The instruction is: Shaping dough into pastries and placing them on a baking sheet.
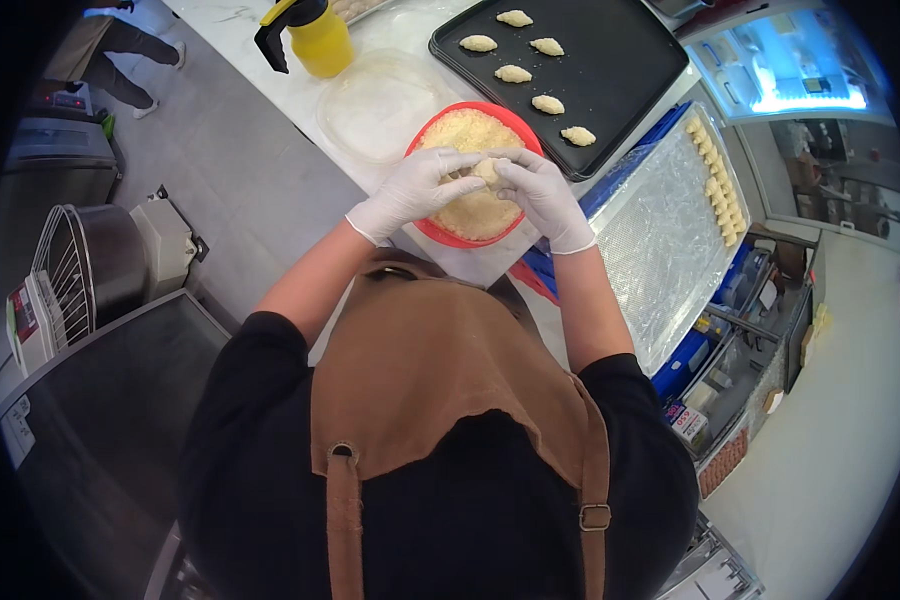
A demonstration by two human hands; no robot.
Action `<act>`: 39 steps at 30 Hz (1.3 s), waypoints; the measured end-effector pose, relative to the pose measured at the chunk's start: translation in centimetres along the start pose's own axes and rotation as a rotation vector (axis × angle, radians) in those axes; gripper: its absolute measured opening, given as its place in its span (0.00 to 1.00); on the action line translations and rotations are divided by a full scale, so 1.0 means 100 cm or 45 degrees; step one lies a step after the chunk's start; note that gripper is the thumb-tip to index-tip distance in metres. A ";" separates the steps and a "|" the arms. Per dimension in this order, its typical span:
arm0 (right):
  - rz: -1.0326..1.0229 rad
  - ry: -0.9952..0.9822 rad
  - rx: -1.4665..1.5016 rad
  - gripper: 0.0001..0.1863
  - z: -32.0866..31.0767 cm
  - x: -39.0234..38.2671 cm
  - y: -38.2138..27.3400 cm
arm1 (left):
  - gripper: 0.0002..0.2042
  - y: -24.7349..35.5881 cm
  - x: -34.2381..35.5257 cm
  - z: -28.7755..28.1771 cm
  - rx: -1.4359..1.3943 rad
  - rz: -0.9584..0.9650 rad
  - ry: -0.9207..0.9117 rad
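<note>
1. The left hand and the right hand, both in thin white gloves, are meeting over the red bowl, which is sitting close to the near edge of the pale worktop.
2. The fingers of both hands are curling inward and pinching a small pale dough piece between them, just above the crumbs.
3. The bowl is round and is holding a coarse, pale crumb coating.
4. A clear plastic lid is lying just left of the bowl, touching or nearly touching its rim; a yellow spray bottle with a black trigger is standing beyond it.
5. The black baking tray is lying beyond the bowl to the right, carrying six coated oval pieces in a loose double line, with most of its flat surface open.
6. A foil-lined tray is lying on the right, holding one row of pale pieces along its far edge.
</note>
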State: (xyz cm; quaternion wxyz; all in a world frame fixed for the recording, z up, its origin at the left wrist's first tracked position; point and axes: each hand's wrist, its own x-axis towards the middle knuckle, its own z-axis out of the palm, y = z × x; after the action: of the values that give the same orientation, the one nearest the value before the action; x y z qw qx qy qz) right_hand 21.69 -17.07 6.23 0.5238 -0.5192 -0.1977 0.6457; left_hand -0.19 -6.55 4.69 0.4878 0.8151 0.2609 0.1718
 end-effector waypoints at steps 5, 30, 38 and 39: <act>-0.028 0.002 -0.124 0.17 -0.012 0.004 -0.002 | 0.26 -0.012 -0.001 0.000 0.051 0.058 -0.079; -0.210 0.755 -0.324 0.20 -0.191 0.180 -0.090 | 0.25 -0.016 -0.005 0.056 0.781 0.219 0.340; -0.578 1.152 -1.302 0.21 -0.227 0.145 -0.105 | 0.25 -0.021 0.004 0.056 0.800 0.261 0.279; -0.631 1.219 -1.233 0.20 -0.221 0.121 -0.117 | 0.25 -0.020 0.001 0.055 0.815 0.258 0.292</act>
State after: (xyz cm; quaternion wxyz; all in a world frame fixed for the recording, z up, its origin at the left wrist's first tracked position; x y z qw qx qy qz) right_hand 47.70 -8.38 1.54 0.3951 -0.8589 -0.3222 0.0498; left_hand 2.24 -9.58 0.35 0.1556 0.9239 0.2725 0.2192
